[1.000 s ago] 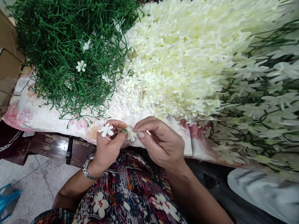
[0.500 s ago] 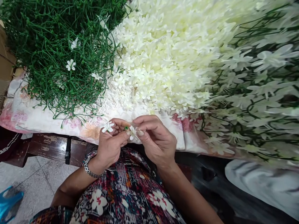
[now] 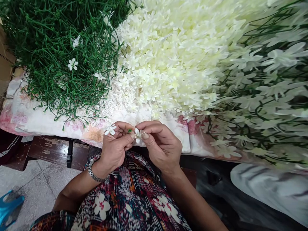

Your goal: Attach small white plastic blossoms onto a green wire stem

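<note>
Both hands meet at the near edge of the cloth-covered table, just above my lap. My left hand (image 3: 115, 144) is closed in a pinch on a green artificial flower stem (image 3: 129, 131), most of which the fingers hide. One white flower (image 3: 110, 129) sticks out on the left side of that hand. Between the two hands is a white artificial flower (image 3: 138, 136), its petals spread. My right hand (image 3: 162, 142) pinches this flower between thumb and fingertips, close against the left thumb.
A heap of green plastic stems (image 3: 60, 57) lies at the left, with a few white flowers on it. Loose cream-white petals (image 3: 173, 61) are piled in the middle. Finished-looking flower sprays (image 3: 271, 89) spread at the right. Floral cloth (image 3: 55, 126) covers the table's edge.
The hands stay pinched together in nearly the same place. The white flower between them has turned slightly and shifted a little to the right.
</note>
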`<state>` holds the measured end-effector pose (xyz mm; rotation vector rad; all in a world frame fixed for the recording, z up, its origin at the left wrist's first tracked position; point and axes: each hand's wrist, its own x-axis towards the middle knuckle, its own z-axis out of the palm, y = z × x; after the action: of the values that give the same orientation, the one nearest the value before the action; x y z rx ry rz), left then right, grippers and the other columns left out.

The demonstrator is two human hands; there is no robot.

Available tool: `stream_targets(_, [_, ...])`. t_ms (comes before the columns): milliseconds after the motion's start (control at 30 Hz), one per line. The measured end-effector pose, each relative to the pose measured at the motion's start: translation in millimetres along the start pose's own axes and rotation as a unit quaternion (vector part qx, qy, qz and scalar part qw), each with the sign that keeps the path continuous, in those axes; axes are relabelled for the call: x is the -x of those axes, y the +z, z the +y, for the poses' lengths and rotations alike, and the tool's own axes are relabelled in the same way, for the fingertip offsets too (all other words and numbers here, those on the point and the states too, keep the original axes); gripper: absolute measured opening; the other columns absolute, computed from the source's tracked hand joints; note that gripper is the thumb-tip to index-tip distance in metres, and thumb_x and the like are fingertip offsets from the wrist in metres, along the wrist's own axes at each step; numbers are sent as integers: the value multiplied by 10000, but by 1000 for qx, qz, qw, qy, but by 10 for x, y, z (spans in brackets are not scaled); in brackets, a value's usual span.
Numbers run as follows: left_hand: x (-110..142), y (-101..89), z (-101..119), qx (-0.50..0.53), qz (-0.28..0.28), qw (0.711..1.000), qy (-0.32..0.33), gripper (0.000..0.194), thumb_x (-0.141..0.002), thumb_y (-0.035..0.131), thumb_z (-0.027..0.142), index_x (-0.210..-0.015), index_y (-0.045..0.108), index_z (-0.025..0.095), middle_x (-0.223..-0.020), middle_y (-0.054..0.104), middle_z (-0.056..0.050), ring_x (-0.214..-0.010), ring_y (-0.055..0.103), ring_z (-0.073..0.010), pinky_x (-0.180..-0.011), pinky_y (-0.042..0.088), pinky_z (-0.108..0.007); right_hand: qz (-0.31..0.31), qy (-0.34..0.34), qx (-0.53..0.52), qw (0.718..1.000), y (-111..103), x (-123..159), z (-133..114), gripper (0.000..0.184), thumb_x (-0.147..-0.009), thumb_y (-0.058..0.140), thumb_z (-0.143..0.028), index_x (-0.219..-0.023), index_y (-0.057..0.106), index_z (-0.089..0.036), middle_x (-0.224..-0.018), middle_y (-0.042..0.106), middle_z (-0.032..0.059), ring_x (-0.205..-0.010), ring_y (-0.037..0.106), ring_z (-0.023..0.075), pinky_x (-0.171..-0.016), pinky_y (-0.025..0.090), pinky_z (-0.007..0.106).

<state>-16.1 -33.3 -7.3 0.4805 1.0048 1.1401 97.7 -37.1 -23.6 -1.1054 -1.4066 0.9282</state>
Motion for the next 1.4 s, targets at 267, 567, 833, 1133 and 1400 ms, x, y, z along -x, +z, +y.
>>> stream_targets(267, [10, -20, -3, -8, -18, 1000, -17, 144, -613, 641, 226, -704, 560, 150, -540, 467, 46, -400, 340, -16, -382, 232, -168, 24, -32, 30, 999, -19, -8, 0, 67, -763, 513, -137, -793, 545, -187, -765, 580, 22, -728, 560, 131, -639, 453, 291])
stream_targets(567, [34, -23, -23, -10, -21, 999, -49, 190, -581, 686, 249, -656, 551, 138, -475, 457, 60, -347, 351, -10, -337, 241, -142, 29, -117, 82, 989, -5, -4, -49, 159, -730, 527, -74, -829, 535, -198, -767, 584, 23, -732, 571, 139, -613, 463, 291])
stream_targets(833, [47, -12, -19, 5, -7, 999, -41, 279, -515, 744, 313, -626, 555, 141, -408, 446, 69, -333, 343, -15, -328, 252, -143, 20, -176, 151, 973, 9, 15, -44, 197, -727, 529, -74, -869, 509, -209, -795, 594, 38, -745, 583, 147, -586, 486, 286])
stream_targets(1133, [69, -44, -23, 16, -10, 1000, 7, 208, -550, 726, 265, -608, 566, 144, -426, 429, 64, -356, 328, -18, -355, 233, -156, -24, -172, 119, 978, 5, 15, -34, 247, -700, 534, -29, -886, 521, -191, -821, 580, 44, -789, 569, 147, -641, 484, 296])
stream_targets(1400, [74, -84, -21, -33, 2, 998, 50, 164, -592, 698, 242, -617, 564, 151, -527, 486, 42, -445, 401, -44, -426, 325, -178, -131, -108, 156, 973, -127, -66, -130, 470, -667, 641, -224, -1100, 466, -164, -945, 559, 81, -844, 529, 165, -710, 477, 328])
